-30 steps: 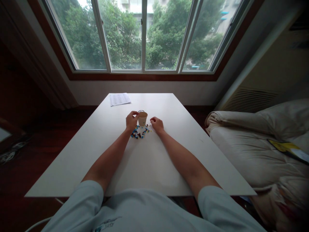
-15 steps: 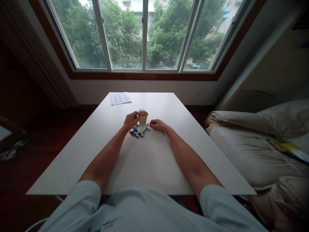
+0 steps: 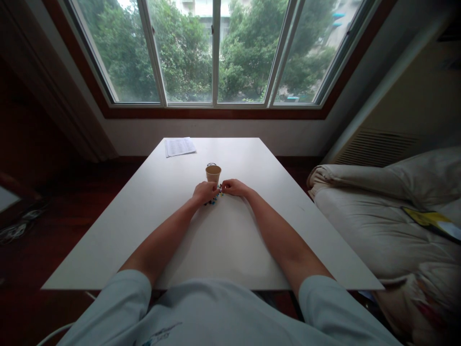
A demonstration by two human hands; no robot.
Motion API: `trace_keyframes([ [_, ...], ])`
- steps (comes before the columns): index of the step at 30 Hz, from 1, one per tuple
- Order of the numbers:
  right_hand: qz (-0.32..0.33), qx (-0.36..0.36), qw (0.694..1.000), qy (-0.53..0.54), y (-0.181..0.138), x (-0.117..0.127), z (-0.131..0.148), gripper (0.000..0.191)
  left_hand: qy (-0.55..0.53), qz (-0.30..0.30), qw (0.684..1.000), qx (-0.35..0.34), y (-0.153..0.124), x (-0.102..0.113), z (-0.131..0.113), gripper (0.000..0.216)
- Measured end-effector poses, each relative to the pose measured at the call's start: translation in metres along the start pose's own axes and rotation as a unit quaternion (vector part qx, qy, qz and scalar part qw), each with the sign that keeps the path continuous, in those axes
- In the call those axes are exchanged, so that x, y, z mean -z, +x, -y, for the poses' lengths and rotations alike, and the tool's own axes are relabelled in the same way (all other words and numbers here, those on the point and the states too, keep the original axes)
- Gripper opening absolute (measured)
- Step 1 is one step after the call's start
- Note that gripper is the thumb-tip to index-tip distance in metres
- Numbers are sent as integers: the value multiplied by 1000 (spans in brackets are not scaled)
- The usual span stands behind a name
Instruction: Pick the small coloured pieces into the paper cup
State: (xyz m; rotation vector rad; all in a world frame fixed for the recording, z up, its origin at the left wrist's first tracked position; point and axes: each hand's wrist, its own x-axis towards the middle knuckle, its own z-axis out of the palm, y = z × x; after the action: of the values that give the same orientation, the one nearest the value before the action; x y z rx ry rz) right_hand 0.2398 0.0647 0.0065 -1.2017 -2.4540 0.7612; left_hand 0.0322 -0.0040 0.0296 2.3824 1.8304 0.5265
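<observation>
Sm. pcs [image 3: 213,203] prob. partly under L hand [image 3: 205,191], well off tbl edges [image 3: 107,211].

Daylight floods in at the far side, through a wide window [image 3: 216,57] of four panes in a red-brown frame [image 3: 194,113], with green trees [image 3: 248,62] crowding the glass! Below it, a pale wall [image 3: 194,129]; over on the left, a curtain [image 3: 72,115] hangs in shadow above a dark red floor [image 3: 82,202]. Centre, the broad white bench [image 3: 223,240] gleams at its far end, and on the right, a padded cream seat [image 3: 367,230], a slatted grille [image 3: 378,146] beyond it!
</observation>
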Motion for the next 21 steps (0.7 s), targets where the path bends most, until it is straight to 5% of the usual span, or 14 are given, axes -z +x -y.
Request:
trace_keyframes([
  [11, -116, -4, 993, 23, -2, 1, -17, 23, -5, 28, 1000, 11, -4, -11, -12, 25],
  [21, -148, -28, 988, 36, 0, -3, -21, 23, -41, 26, 990, -134, 1, 0, -6, 25],
])
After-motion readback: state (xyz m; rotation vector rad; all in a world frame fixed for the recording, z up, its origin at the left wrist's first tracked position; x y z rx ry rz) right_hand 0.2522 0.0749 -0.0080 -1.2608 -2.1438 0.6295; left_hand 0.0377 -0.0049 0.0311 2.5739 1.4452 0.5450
